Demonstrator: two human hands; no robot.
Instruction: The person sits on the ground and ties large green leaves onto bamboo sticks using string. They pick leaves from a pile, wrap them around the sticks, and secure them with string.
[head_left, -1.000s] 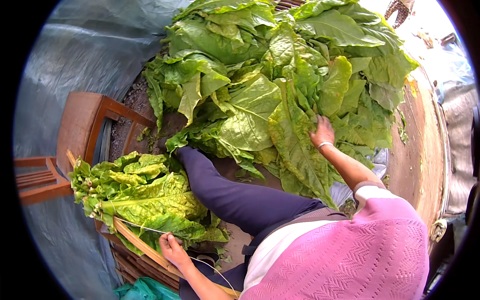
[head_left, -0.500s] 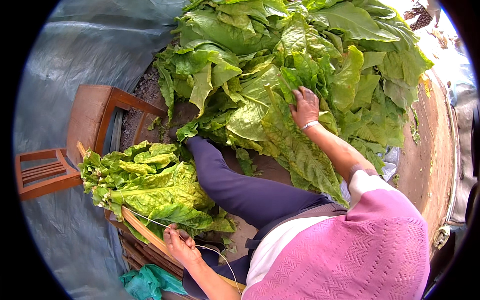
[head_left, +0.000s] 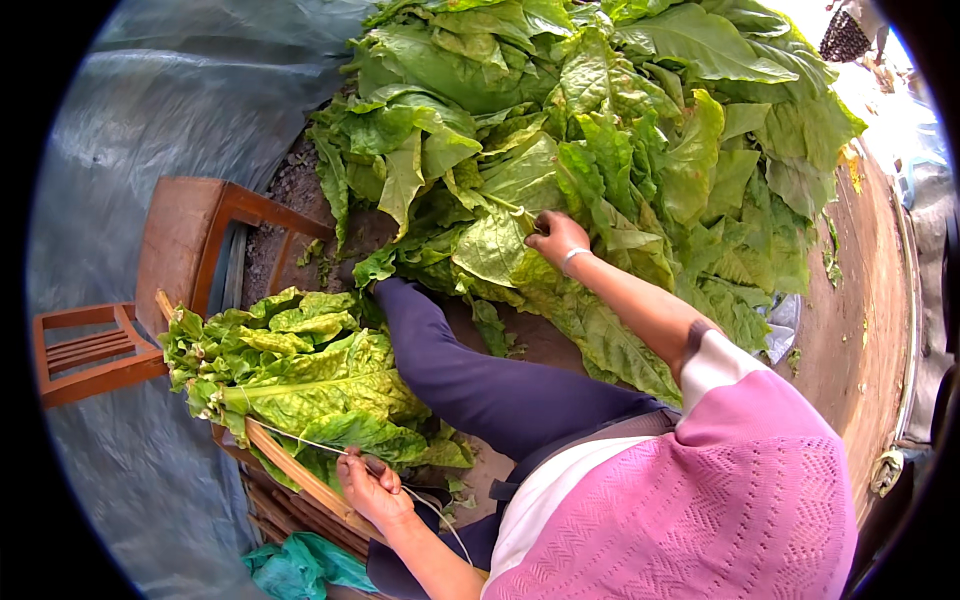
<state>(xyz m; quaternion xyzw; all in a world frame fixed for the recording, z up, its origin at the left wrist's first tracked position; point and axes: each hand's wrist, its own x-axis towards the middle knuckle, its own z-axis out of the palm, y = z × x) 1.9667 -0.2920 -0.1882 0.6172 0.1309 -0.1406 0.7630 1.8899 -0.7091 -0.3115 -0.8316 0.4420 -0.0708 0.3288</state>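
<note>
My left hand [head_left: 372,488] is closed on a thin white string [head_left: 300,437]. The string runs taut to a bunch of tobacco leaves [head_left: 320,385] hanging along a wooden stick [head_left: 305,470], stalk ends clustered on the left. A loose length of string trails below the hand. At the front of a large pile of tobacco leaves [head_left: 700,160], my right hand [head_left: 560,242] has its fingers closed at the stalk end of a yellow-green tobacco leaf [head_left: 610,320]. Its fingertips are partly hidden.
A brown wooden chair [head_left: 185,240] stands at the left, against grey plastic sheeting [head_left: 130,130]. Below the stick lie several wooden sticks [head_left: 290,515] and a teal plastic bag [head_left: 305,565]. My leg [head_left: 450,345] stretches between bunch and pile.
My right hand has moved left and slightly down over the pile, closing at a leaf's stalk end. My left hand has shifted slightly right, still holding the string.
</note>
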